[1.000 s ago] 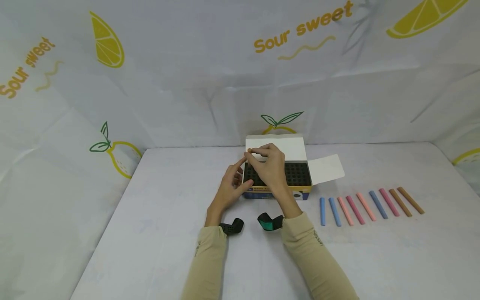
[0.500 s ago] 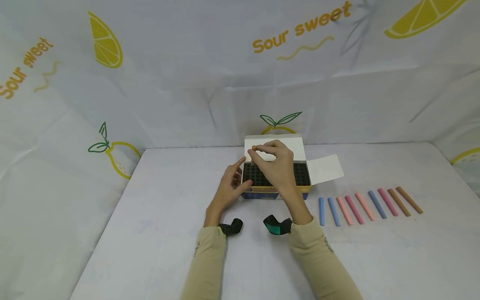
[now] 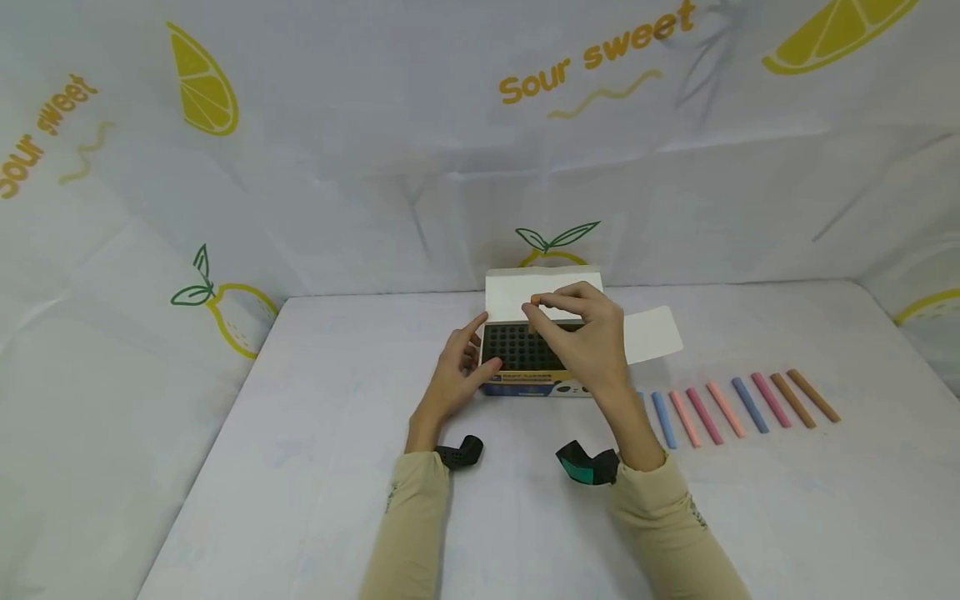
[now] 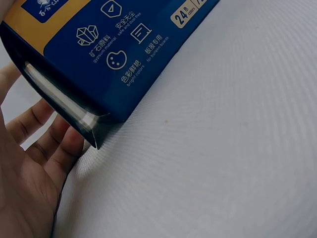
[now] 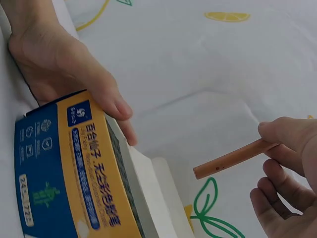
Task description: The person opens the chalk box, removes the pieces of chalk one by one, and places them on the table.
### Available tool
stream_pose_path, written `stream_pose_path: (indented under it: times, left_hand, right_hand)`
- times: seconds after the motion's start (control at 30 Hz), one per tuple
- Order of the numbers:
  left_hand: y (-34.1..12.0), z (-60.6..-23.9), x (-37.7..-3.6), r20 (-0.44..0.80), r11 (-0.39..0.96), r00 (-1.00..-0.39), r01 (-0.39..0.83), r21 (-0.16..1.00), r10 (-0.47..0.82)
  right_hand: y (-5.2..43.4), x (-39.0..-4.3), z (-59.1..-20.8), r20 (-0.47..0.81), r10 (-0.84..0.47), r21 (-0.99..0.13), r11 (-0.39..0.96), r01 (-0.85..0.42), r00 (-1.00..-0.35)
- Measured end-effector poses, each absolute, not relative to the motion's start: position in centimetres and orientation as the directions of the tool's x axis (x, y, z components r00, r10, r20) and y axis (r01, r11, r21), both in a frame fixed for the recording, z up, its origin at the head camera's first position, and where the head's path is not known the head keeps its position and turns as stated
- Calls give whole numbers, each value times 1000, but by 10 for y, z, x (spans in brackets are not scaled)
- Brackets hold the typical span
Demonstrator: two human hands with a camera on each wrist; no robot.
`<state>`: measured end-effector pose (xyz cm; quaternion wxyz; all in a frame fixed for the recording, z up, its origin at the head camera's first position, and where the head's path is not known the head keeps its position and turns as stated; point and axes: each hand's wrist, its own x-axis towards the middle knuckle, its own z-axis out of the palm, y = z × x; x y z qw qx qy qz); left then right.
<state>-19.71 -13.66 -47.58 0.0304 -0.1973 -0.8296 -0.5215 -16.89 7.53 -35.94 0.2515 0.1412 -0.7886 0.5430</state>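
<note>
An open chalk box [image 3: 517,387], blue and yellow, stands at the back middle of the table, its dark insert [image 3: 517,346] full of small holes. My left hand [image 3: 453,367] grips the box's left end, thumb on the front top edge and index finger toward the back corner. In the left wrist view, the other fingers lie along the end wall. Above the box, my right hand [image 3: 588,337] pinches an orange-brown chalk stick [image 5: 233,158] by one end between thumb and fingers. The right wrist view shows that stick apart from the box; the right hand covers part of the insert.
Right of the box, several chalk sticks lie in a row: blue [image 3: 663,419], pink [image 3: 726,408] and brown [image 3: 813,395] among them. The raised white lid [image 3: 510,292] stands behind the box, and a side flap [image 3: 654,335] sticks out right. A printed cloth [image 3: 360,208] hangs behind.
My right hand has moved right across the box from its left end, carrying the orange-brown chalk stick. My left hand has stayed on the box's left end.
</note>
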Motion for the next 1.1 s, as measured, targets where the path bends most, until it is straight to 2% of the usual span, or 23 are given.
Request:
stream_pose_path:
  times: [0.53, 1.1]
  left_hand:
    - [-137, -476, -198, 249, 371, -922, 351, 860, 297]
    - [-136, -474, -195, 250, 390, -921, 356, 849, 298]
  right_hand:
    - [121, -156, -360, 604, 68, -733, 438, -520, -794]
    - [183, -139, -354, 640, 157, -683, 564, -463, -753]
